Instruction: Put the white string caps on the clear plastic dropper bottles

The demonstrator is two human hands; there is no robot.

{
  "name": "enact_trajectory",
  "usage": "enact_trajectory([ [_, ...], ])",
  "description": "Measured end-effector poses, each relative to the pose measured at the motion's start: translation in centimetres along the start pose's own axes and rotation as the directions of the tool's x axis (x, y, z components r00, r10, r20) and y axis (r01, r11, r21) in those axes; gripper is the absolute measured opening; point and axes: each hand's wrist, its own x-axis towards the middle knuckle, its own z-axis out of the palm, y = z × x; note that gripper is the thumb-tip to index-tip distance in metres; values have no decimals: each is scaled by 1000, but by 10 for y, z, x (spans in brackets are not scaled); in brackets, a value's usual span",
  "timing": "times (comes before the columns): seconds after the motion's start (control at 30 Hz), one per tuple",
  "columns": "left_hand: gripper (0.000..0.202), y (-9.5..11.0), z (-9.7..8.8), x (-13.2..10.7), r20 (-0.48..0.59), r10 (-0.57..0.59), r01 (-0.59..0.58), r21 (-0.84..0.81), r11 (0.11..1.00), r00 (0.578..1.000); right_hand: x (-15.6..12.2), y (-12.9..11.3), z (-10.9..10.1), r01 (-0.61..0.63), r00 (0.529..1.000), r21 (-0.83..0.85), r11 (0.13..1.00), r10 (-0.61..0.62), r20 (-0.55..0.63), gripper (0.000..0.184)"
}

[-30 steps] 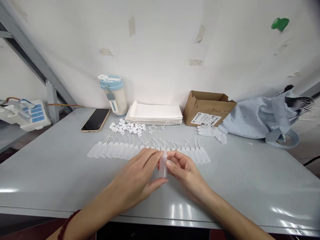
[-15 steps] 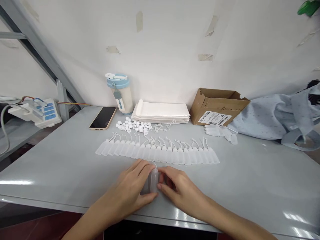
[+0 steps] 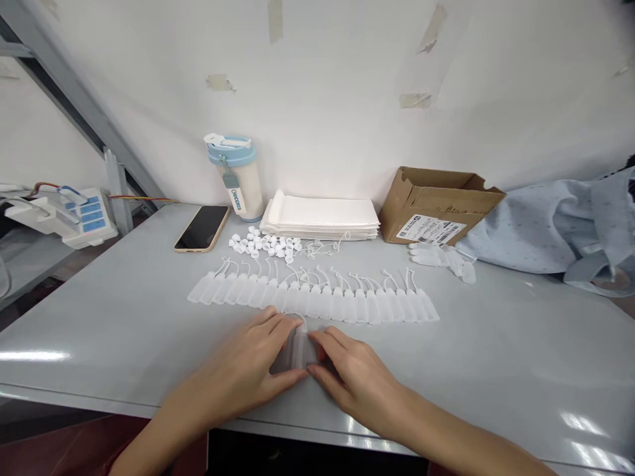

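1. Your translucent plastic bottle [image 3: 297, 350] looks blurred and frosted. It lies roughly on its side, low on the grey table [image 3: 520, 344], and a thin plastic loop [image 3: 300, 322] arches just above it.
2. Your left hand [image 3: 233, 363] and right hand [image 3: 360, 377] are both grasping that bottle, closing on it from opposite sides. Neither hand has released it.
3. The bottle sits between your hands, near the table's front edge and just in front of the long row of matching bottles [image 3: 312, 303].
4. That row limits your room on the far side, and the front edge lies close on the near side. Bare tabletop extends well beyond both hands to the left and right.
5. A second ago, your fingertips held the bottle upright above the table. Now it's lower and laid over, nearer the front edge, and the whole row shows beyond your hands.
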Motion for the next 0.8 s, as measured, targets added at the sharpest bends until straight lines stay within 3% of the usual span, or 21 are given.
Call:
enact_trajectory([
  [0.27, 48, -3, 1, -4, -14, -19, 20, 34, 999, 1000, 1, 1, 1, -1, 1000, 1, 1000, 1, 3, 33],
  [0.6, 47, 2, -14, -6, -7, -31, 31, 11, 999, 999, 0, 6, -8, -18, 998, 121, 993, 24, -50, 23],
  [0.73, 42, 2, -32, 7, -7, -80, 80, -7, 997, 997, 2, 12, -29, -8, 996, 185, 983, 25, -88, 16],
  [0.8, 37, -2, -42, 24, -59, -73, 73, -10, 997, 996, 5, 20, -49, -23, 983, 224, 974, 62, -170, 15],
])
